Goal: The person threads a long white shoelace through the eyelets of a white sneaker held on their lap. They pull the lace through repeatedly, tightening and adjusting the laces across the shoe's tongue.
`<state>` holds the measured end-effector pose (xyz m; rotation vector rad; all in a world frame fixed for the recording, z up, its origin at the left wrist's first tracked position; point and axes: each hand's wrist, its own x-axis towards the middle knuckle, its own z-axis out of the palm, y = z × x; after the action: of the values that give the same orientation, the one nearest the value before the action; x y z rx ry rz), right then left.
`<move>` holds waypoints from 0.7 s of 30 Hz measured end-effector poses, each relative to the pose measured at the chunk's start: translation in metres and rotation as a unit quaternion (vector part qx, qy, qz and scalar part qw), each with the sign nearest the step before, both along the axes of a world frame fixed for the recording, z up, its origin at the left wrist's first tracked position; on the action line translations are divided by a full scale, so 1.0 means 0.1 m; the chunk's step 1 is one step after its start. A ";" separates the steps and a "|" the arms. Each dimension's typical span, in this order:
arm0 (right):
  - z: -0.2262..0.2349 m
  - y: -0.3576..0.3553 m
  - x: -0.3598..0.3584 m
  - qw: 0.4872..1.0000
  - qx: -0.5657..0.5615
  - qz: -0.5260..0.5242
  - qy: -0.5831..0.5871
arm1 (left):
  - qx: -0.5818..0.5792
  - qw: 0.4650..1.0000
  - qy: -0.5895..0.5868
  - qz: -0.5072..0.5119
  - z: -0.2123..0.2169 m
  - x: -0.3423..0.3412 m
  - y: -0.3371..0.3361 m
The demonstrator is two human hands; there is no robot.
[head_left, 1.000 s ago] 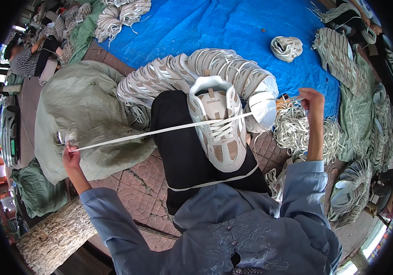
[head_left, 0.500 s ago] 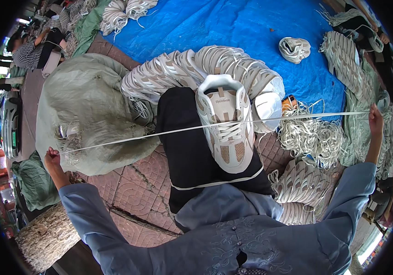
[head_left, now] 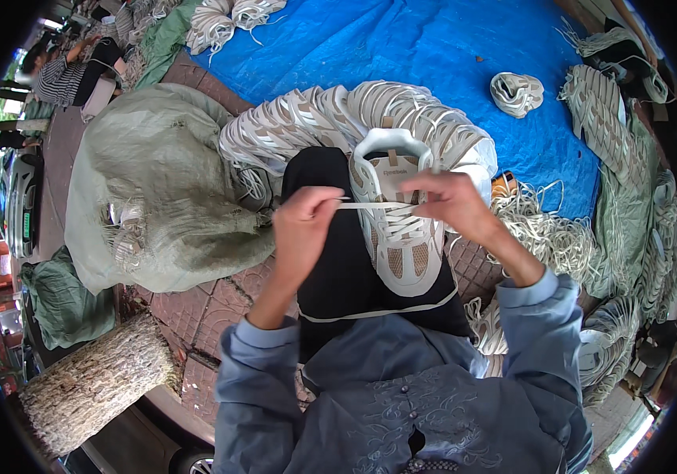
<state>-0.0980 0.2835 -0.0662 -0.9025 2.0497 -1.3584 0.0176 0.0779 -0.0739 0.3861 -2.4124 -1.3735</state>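
Note:
A beige and white sneaker [head_left: 406, 261] rests on my lap, toe toward me, with a white shoelace [head_left: 378, 205] threaded through its eyelets. My left hand [head_left: 305, 225] is closed in a pinch on the lace, just left of the shoe. Over the tongue, my right hand [head_left: 457, 204] has its fingers bent at the lace by the upper eyelets; its fingertips are slightly blurred. Between the two hands the lace runs short and nearly level. A pale band [head_left: 378, 310] lies across my dark-covered thighs below the toe.
Beyond my knees curves a row of nested sneakers [head_left: 291, 126]. A large pale sack [head_left: 149, 189] stands left. A heap of loose laces [head_left: 547, 233] lies right, near a single shoe [head_left: 517, 93] on a blue tarp [head_left: 401, 47]. A tree trunk [head_left: 101, 383] is at lower left; another person [head_left: 66, 79] sits far left.
Both hands have come inward from far out at the sides to the shoe. The long lace stretched between them now spans only a short stretch. The shoe stays on my lap.

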 end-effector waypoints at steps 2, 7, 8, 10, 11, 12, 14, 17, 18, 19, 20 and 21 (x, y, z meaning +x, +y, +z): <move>-0.01 -0.17 0.10 0.998 0.056 -0.003 0.022 | -0.041 0.999 0.003 -0.016 -0.05 -0.05 0.22; -0.07 -0.17 0.23 0.996 0.087 -0.007 -0.026 | -0.161 0.985 -0.004 -0.056 -0.21 0.02 0.37; -0.06 -0.17 0.23 0.994 0.087 -0.010 -0.059 | -0.161 0.986 -0.001 -0.048 -0.22 0.02 0.38; -0.01 -0.18 0.21 0.988 0.087 -0.016 -0.124 | -0.162 0.986 0.006 -0.031 -0.24 0.01 0.39; 0.00 -0.18 0.22 0.988 0.079 -0.014 -0.134 | -0.158 0.987 0.012 -0.028 -0.25 0.01 0.40; 0.00 -0.19 0.23 0.987 0.071 -0.012 -0.145 | -0.153 0.988 0.019 -0.025 -0.27 0.00 0.41; 0.01 -0.19 0.23 0.984 0.056 -0.010 -0.167 | -0.171 0.984 0.033 -0.029 -0.28 0.00 0.42; -0.01 -0.18 0.24 0.978 0.030 -0.012 -0.206 | -0.267 0.960 0.053 -0.059 -0.27 0.00 0.42; -0.07 -0.16 0.25 0.975 0.020 -0.012 -0.221 | -0.316 0.944 0.058 -0.075 -0.26 0.00 0.44; -0.09 -0.16 0.25 0.972 0.011 -0.011 -0.236 | -0.363 0.925 0.064 -0.089 -0.26 0.01 0.46; -0.09 -0.15 0.26 0.970 0.006 -0.015 -0.243 | -0.430 0.893 0.084 -0.107 -0.26 0.03 0.47; -0.09 -0.15 0.28 0.968 0.001 -0.018 -0.250 | -0.416 0.897 0.097 -0.114 -0.28 0.02 0.48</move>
<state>-0.0699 0.2689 -0.0748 -0.4571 1.6818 -1.4274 0.0198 0.1256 -0.1018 -0.2524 -2.6363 -0.3089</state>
